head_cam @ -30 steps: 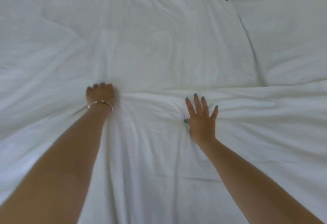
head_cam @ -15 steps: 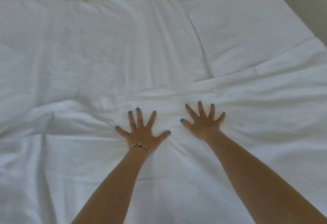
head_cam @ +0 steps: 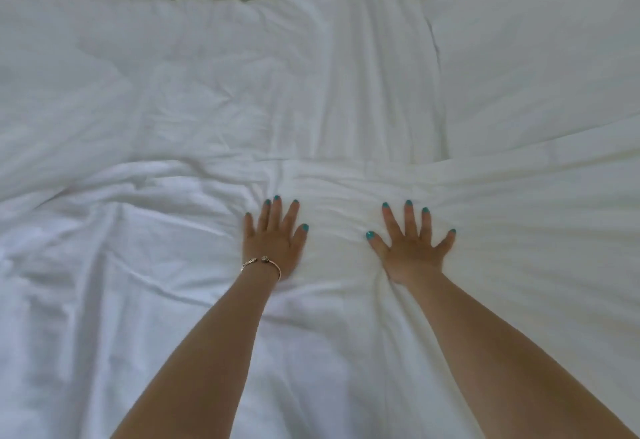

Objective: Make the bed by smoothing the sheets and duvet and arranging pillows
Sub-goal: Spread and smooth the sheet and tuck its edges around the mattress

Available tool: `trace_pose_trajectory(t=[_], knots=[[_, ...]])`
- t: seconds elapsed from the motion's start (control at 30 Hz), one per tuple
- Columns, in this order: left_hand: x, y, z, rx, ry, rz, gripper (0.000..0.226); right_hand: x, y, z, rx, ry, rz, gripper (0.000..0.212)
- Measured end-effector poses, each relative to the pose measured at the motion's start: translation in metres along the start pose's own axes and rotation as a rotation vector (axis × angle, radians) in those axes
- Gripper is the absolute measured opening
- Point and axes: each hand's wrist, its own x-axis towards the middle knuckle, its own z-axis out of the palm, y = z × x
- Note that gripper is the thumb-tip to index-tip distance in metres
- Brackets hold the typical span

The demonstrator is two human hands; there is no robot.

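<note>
Duvet is lying wrinkled under me; I'm pressing left hand and right hand flat, fingers spread wide.

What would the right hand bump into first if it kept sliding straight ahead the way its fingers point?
Probably the duvet's rumpled edge fold just beyond the right hand; past that, flat sheet. The pillow lies off to the right.

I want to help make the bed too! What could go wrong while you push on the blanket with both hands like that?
The left hand and right hand press flat on the duvet. Pushing outward might just shove the creases sideways rather than flatten them. The bracelet could perhaps snag the cloth. Sliding right might bump the pillow crooked.
</note>
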Motion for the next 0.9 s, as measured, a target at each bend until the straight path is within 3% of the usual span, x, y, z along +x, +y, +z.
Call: trace_pose_trajectory(t=[0.2,0.3,0.37,0.43,0.53,0.67,0.8,0.9], knots=[[-0.144,-0.015,0.055,-0.089,0.086,-0.05,0.059,-0.079,-0.023,0.016,0.058,-0.023,0.019,0.062],[-0.191,-0.011,0.069,-0.135,0.057,-0.097,0.058,-0.148,-0.045,0.053,0.053,-0.082,-0.132,0.066],[-0.219,-0.018,0.072,-0.121,0.024,-0.019,0.058,-0.192,-0.055,0.077,0.04,-0.022,-0.226,0.066],[-0.242,-0.049,0.073,-0.06,-0.027,0.081,0.058,-0.221,-0.066,0.093,0.098,-0.006,-0.154,0.063],[-0.254,-0.146,0.071,-0.011,-0.024,0.082,0.058,-0.247,-0.117,0.106,0.136,-0.053,0.0,0.059],[-0.243,-0.302,0.051,0.027,-0.044,0.06,0.061,-0.27,-0.254,0.115,0.247,-0.155,-0.092,0.06],[-0.226,-0.451,0.039,0.112,0.025,0.006,0.065,-0.265,-0.384,0.135,0.198,-0.075,-0.252,0.069],[-0.218,-0.529,0.038,0.112,0.047,-0.123,0.075,-0.249,-0.44,0.155,0.126,0.096,-0.218,0.071]])
